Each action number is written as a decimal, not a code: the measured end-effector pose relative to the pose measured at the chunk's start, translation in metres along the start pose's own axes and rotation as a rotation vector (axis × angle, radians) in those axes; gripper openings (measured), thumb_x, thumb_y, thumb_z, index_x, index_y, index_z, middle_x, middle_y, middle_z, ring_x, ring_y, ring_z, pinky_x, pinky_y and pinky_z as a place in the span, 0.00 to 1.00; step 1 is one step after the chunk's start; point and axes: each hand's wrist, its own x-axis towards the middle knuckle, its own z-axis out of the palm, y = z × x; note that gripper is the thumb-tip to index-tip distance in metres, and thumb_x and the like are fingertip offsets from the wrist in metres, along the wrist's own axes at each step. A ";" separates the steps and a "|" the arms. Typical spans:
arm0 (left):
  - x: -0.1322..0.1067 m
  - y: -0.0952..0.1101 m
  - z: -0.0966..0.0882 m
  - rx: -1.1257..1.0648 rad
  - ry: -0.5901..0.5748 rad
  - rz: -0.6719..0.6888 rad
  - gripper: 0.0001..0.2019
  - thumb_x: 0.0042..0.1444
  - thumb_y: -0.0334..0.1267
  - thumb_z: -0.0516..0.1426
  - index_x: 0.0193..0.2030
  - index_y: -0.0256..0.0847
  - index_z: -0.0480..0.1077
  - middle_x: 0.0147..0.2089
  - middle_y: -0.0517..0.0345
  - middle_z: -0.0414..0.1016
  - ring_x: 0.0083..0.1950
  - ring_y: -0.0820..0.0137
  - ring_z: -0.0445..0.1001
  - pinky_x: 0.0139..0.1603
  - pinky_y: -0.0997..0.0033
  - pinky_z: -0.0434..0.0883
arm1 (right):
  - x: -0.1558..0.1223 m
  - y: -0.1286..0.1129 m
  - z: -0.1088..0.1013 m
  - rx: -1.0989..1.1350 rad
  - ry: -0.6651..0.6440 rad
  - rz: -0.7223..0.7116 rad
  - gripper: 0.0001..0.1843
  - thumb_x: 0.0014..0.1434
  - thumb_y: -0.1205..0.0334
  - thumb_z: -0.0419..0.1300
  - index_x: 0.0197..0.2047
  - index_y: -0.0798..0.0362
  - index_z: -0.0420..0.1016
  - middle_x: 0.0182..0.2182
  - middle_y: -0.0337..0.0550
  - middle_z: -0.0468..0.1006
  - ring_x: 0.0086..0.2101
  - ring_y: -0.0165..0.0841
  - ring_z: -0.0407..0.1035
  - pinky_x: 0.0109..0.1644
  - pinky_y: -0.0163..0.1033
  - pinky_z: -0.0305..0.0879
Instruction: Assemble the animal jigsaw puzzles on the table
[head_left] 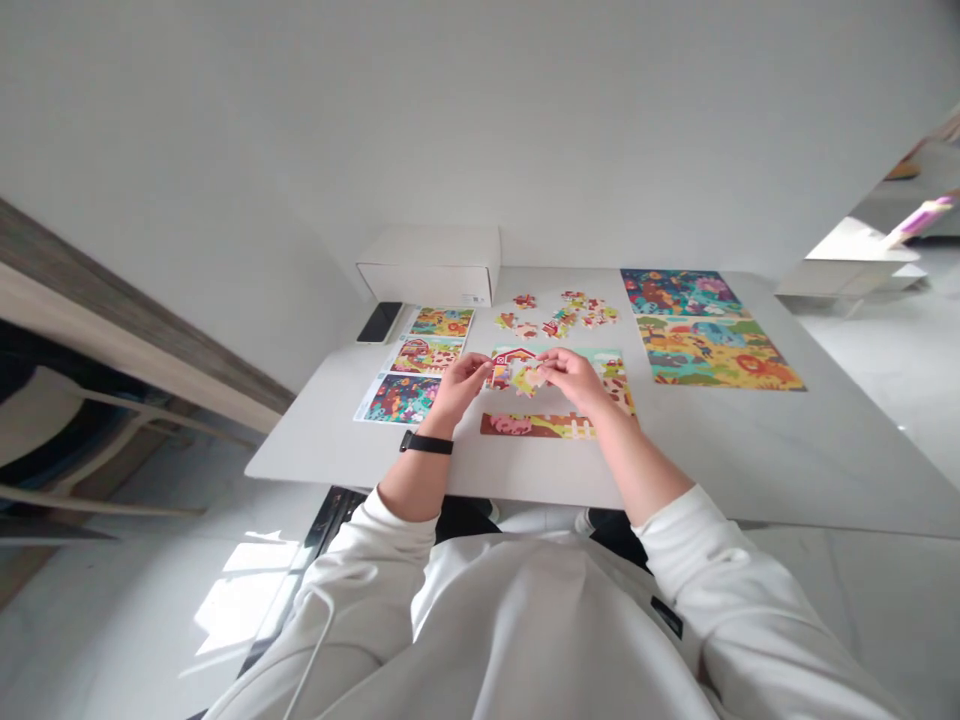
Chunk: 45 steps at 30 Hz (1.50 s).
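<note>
My left hand (461, 385) is closed at the left side of a partly assembled farm jigsaw puzzle (536, 427), its thumb and fingers pinching a puzzle piece (500, 376) with red on it. Opposite it, my right hand (574, 378) pinches a yellowish puzzle piece (533, 377). Whether these pieces are joined to each other I cannot tell. The puzzle shows a red barn top, a pink pig strip along the bottom and a right border; its middle is partly hidden by my hands. Several loose puzzle pieces (568, 314) lie beyond it.
Left of the puzzle lies a reference sheet (405, 398) with three pictures, and a phone (379, 322) is near it. A white box (427, 280) stands against the wall. Two finished puzzles (712, 350) lie on the right of the white table (750, 440).
</note>
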 end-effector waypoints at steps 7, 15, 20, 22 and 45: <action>-0.005 -0.005 0.005 0.177 -0.128 0.012 0.24 0.56 0.61 0.68 0.40 0.39 0.81 0.34 0.54 0.81 0.33 0.70 0.73 0.33 0.73 0.69 | -0.004 -0.002 0.011 -0.057 -0.085 0.009 0.21 0.57 0.47 0.69 0.49 0.50 0.80 0.36 0.41 0.85 0.36 0.35 0.77 0.45 0.41 0.75; -0.008 -0.011 0.008 0.254 -0.222 0.045 0.23 0.56 0.58 0.69 0.42 0.38 0.82 0.34 0.56 0.79 0.32 0.71 0.72 0.33 0.72 0.67 | -0.003 0.004 0.014 -0.079 -0.133 -0.004 0.18 0.58 0.50 0.70 0.49 0.49 0.82 0.38 0.42 0.86 0.40 0.37 0.80 0.49 0.42 0.75; -0.010 -0.009 0.005 0.207 -0.234 0.066 0.20 0.57 0.55 0.70 0.44 0.39 0.79 0.31 0.60 0.74 0.30 0.73 0.69 0.31 0.73 0.65 | -0.005 0.004 0.018 -0.112 -0.160 -0.008 0.17 0.61 0.50 0.69 0.50 0.48 0.82 0.39 0.43 0.86 0.40 0.38 0.81 0.50 0.44 0.76; -0.009 -0.008 0.001 0.208 -0.227 0.061 0.19 0.57 0.54 0.69 0.44 0.40 0.78 0.31 0.60 0.74 0.30 0.73 0.69 0.31 0.73 0.65 | -0.006 0.004 0.019 -0.119 -0.161 -0.014 0.17 0.62 0.50 0.68 0.52 0.47 0.82 0.41 0.43 0.86 0.41 0.38 0.81 0.51 0.45 0.77; -0.004 -0.007 -0.036 0.353 -0.414 -0.108 0.17 0.55 0.50 0.68 0.43 0.40 0.75 0.31 0.62 0.79 0.35 0.70 0.77 0.39 0.71 0.71 | -0.017 0.004 0.024 -0.570 -0.290 -0.315 0.15 0.64 0.68 0.67 0.53 0.46 0.86 0.50 0.45 0.87 0.49 0.41 0.80 0.59 0.48 0.75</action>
